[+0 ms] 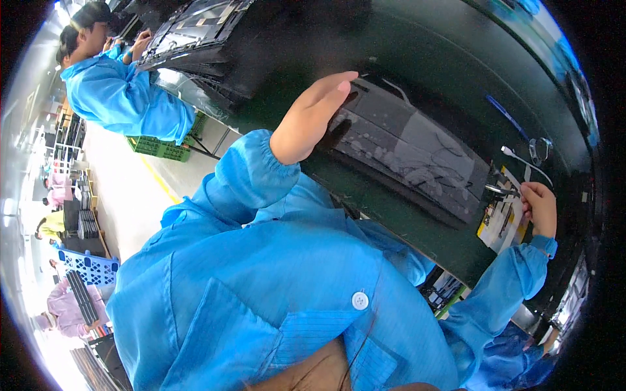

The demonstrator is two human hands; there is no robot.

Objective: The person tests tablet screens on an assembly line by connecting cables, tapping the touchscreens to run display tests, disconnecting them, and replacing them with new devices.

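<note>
Two hands are on one long dark panel [411,159] lying flat on the green bench [417,234], its long axis running from upper left, by the left hand, down to lower right, by the right. The left hand [313,117] is open flat, fingers straight and together, fingertips at the panel's upper-left end, gripping nothing. The right hand [538,208] is curled closed around a thin silver tool [502,190] whose tip points at the panel's lower-right end, just above a yellow and white sheet [499,225]. Upper left, a co-worker in blue [111,91] bends over another panel [195,29]; a green crate [160,148] sits on the floor, a blue basket [91,267] farther left, contents not clear.
</note>
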